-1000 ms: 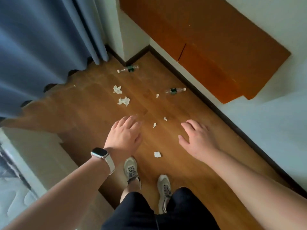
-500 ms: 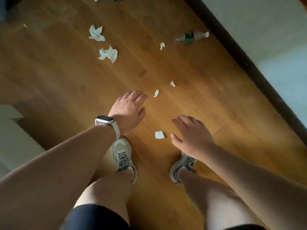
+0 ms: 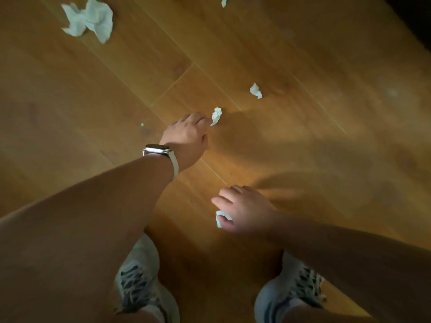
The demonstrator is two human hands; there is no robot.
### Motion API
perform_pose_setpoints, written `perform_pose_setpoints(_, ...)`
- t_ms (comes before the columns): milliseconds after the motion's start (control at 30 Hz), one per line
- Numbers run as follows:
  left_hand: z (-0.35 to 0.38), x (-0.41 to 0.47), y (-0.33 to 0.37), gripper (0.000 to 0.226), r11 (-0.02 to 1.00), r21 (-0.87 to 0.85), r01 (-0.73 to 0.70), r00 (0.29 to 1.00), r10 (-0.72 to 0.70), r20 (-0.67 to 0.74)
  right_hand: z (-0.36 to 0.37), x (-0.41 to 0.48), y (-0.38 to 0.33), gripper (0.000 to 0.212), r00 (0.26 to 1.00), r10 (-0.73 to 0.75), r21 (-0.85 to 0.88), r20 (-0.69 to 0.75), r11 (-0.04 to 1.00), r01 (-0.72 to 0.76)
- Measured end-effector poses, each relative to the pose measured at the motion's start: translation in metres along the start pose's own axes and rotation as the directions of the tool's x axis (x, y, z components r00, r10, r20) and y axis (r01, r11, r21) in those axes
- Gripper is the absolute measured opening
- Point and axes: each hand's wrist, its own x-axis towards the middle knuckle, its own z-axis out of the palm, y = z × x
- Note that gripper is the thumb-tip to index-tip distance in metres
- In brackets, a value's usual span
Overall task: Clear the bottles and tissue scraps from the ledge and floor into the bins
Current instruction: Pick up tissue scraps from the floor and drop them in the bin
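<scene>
Having crouched since a moment before, the left hand pinched a tissue scrap on the floor; the right hand closed on another scrap; collection had begun.

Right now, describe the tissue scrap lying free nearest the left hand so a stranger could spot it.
Start at the left hand with the watch on the wooden floor. That hand pinches one scrap; the free scrap lies just beyond, up and right. It is small, untouched, far smaller than the big crumpled tissue.

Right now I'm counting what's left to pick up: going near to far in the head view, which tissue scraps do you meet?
Scrap under the right hand → scrap at the left hand's fingertips → small loose scrap → large crumpled tissue.
</scene>
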Motion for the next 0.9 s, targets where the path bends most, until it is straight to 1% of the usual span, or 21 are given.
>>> perform_pose_setpoints(100, 0.023, 0.014, -0.014, 0.044, 1.0, 0.007, 0.002, 1.0, -0.002, -0.013, 0.023, 0.009, 0.01, 0.028, 0.997, -0.073, -0.032, 0.026, 0.997, 0.074)
perform_pose_setpoints(233, 0.039, 0.03, -0.02, 0.052, 0.999, -0.032, -0.023, 0.997, 0.021, -0.068, 0.046, 0.014, 0.02, 0.034, 0.974, -0.157, -0.066, 0.162, 0.983, 0.17)
perform_pose_setpoints(300, 0.045, 0.039, -0.019, 0.054, 0.998, -0.013, -0.058, 0.995, 0.056, -0.086, 0.053, 0.015, 0.024, 0.036, 0.965, -0.189, -0.087, 0.183, 0.974, 0.207)
perform_pose_setpoints(367, 0.05, 0.045, -0.018, 0.053, 0.997, 0.014, -0.08, 0.993, 0.081, -0.086, 0.057, 0.017, 0.026, 0.042, 0.955, -0.221, -0.087, 0.2, 0.967, 0.242)
perform_pose_setpoints(433, 0.052, 0.049, -0.019, 0.047, 0.995, 0.033, -0.096, 0.99, 0.099, -0.099, 0.058, 0.016, 0.027, 0.046, 0.946, -0.245, -0.06, 0.212, 0.963, 0.262)
perform_pose_setpoints(500, 0.05, 0.052, -0.018, 0.041, 0.995, 0.034, -0.096, 0.99, 0.099, -0.103, 0.056, 0.012, 0.028, 0.038, 0.942, -0.268, -0.048, 0.201, 0.958, 0.283)
perform_pose_setpoints(567, 0.047, 0.056, -0.016, 0.038, 0.997, 0.022, -0.07, 0.995, 0.071, -0.076, 0.054, 0.009, 0.031, 0.018, 0.94, -0.29, -0.036, 0.182, 0.953, 0.301)
perform_pose_setpoints(633, 0.045, 0.057, -0.015, 0.036, 0.998, 0.015, -0.054, 0.997, 0.054, -0.055, 0.052, 0.008, 0.034, 0.008, 0.935, -0.295, -0.018, 0.196, 0.953, 0.304)
perform_pose_setpoints(733, 0.045, 0.057, -0.015, 0.032, 0.999, 0.008, -0.044, 0.997, 0.044, -0.064, 0.051, 0.013, 0.038, 0.01, 0.948, -0.271, -0.014, 0.169, 0.961, 0.277)
perform_pose_setpoints(800, 0.044, 0.056, -0.015, 0.029, 0.999, 0.001, -0.037, 0.997, 0.037, -0.074, 0.046, 0.019, 0.042, 0.008, 0.973, -0.206, 0.015, 0.107, 0.979, 0.205)
perform_pose_setpoints(900, 0.041, 0.056, -0.014, 0.023, 0.999, 0.009, -0.05, 0.993, 0.051, -0.107, 0.032, 0.03, 0.055, 0.01, 0.996, -0.072, 0.112, -0.047, 0.991, 0.077)
